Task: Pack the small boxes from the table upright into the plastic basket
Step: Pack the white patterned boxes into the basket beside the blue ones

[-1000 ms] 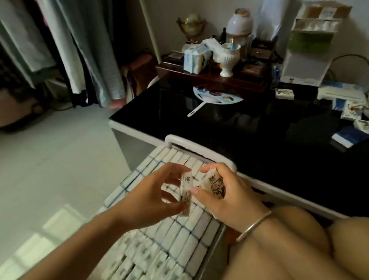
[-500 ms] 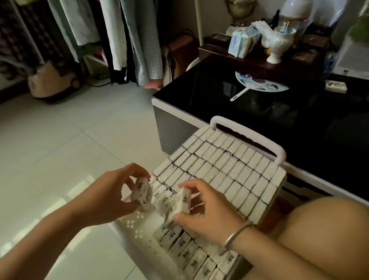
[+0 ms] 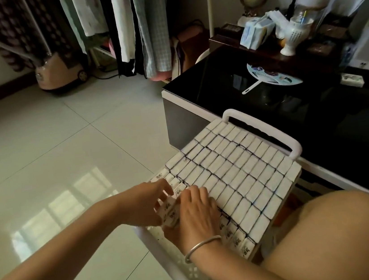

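A white plastic basket (image 3: 261,127) with a looped handle stands between my knee and the black table, packed with several rows of small white boxes (image 3: 236,168) standing upright. At its near-left corner both hands work on a few loose small boxes (image 3: 170,212). My left hand (image 3: 147,203) reaches in from the left, its fingers on the boxes. My right hand (image 3: 196,218), with a silver bangle on the wrist, lies over them with curled fingers. Which box each hand holds is hidden by the fingers.
The black glass table (image 3: 316,117) runs behind the basket, carrying a round fan (image 3: 273,76), a white vase (image 3: 291,34) and tissue packs (image 3: 256,31). Clothes hang on a rack (image 3: 140,23) at the back. My bare knee (image 3: 337,237) is at the right. Tiled floor lies to the left.
The view has swung left and down. Both hands have come together at the basket's near-left corner and lowered the boxes they held into the row there.
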Demonstrator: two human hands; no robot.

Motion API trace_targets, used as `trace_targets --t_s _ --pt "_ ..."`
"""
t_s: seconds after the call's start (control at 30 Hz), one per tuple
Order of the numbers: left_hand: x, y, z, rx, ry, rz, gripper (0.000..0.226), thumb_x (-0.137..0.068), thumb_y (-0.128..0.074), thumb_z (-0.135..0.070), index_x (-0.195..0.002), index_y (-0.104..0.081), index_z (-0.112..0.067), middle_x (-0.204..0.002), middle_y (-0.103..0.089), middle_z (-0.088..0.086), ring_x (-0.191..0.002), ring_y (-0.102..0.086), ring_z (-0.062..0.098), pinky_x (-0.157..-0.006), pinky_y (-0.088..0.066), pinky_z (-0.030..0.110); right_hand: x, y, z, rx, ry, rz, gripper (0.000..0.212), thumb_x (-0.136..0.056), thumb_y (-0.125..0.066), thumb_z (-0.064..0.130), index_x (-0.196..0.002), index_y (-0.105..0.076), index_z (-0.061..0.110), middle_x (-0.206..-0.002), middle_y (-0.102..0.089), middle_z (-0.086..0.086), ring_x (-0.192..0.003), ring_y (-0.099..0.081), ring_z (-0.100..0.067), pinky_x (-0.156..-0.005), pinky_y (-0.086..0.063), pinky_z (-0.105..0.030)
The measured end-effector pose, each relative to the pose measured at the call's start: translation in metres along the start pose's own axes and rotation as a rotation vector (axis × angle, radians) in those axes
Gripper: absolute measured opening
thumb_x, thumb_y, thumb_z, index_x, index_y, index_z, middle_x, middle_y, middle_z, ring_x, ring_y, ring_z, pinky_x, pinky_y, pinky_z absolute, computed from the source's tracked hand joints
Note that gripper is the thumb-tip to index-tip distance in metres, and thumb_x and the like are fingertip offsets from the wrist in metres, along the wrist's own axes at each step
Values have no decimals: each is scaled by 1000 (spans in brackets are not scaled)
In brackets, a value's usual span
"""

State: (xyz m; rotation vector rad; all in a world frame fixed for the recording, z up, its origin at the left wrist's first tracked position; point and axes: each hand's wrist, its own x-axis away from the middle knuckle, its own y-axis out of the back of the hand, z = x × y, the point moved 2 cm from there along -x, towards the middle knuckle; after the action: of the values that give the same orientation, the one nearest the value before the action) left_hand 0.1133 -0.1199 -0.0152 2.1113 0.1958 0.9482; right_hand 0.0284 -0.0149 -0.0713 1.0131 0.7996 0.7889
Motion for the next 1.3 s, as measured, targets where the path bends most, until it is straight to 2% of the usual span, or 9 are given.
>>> trace_targets --t_s 0.2,0.37,0.57,0.7,0.8,1.0,1.1,1.2,1.3 --pt "-26 -11 11 327 275 18 16 -79 -75 -16 -90 -63 -16 -94 -75 7 -82 -74 25 -82 -60 38 1 -7 -5 22 -23 -23 55 -49 -69 63 -83 -48 25 -90 -47 4 -84 -45 -18 -68 -46 -31" --pt "-36 -17 6 330 342 29 26 -76 -79 -12 -98 -71 -2 -70 -68 4 -62 -68 19 -74 -60 31 0 -8 -5 23 -5 16 68 -48 -61 80 -83 -51 22 -89 -49 2 -84 -46 -21 -68 -43 -35" --pt "-39 -17 11 402 375 26 18 -75 -76 1 -82 -65 -12 -68 -66 7 -49 -64 13 -64 -59 26 -2 -4 -14 -54 109 55 90 -43 -33 97 -89 -53 23 -93 -48 4 -86 -46 -19 -73 -44 -33" --pt "-36 -13 8 532 407 25 24 -77 -68 15 -82 -62 -8 -70 -64 13 -40 -62 12 -47 -56 20 -3 -2 -23 -100 156 149 85 -43 -48 88 -101 -51 25 -104 -45 6 -99 -43 -17 -84 -43 -31" --pt "-34 -13 3 560 415 24 25 -79 -64 18 -82 -57 -6 -71 -61 14 -37 -61 12 -45 -55 21 -3 -3 -23 -79 170 131 85 -45 -43 87 -102 -52 24 -104 -46 5 -99 -43 -18 -83 -43 -31" --pt "-35 -5 3 221 390 39 23 -78 -76 -9 -99 -70 0 -68 -58 3 -50 -53 10 -49 -48 17 -3 8 -30 -197 179 278 82 -55 -48 83 -114 -48 26 -115 -40 6 -109 -35 -15 -95 -37 -27" --pt "-28 8 -5 18 334 21 26 -80 -76 -25 -89 -73 -1 -67 -65 1 -53 -57 12 -56 -52 20 -9 17 -37 -306 194 318 58 -78 -54 66 -115 -51 22 -117 -41 4 -108 -41 -13 -94 -42 -29" --pt "-30 25 -35 -7 178 -153 21 -88 -69 -27 -91 -70 -7 -84 -74 6 -75 -70 20 -71 -57 30 -19 37 -50 -365 166 213 18 -93 -55 22 -111 -56 18 -115 -46 4 -96 -52 -12 -84 -49 -27" --pt "-51 31 -78 -14 -33 -438 13 -89 -66 -29 -87 -64 -16 -89 -71 1 -85 -66 19 -76 -54 34 -36 62 -79 -178 196 26 26 -83 -55 -3 -101 -60 16 -107 -53 1 -92 -52 -16 -77 -39 -23"
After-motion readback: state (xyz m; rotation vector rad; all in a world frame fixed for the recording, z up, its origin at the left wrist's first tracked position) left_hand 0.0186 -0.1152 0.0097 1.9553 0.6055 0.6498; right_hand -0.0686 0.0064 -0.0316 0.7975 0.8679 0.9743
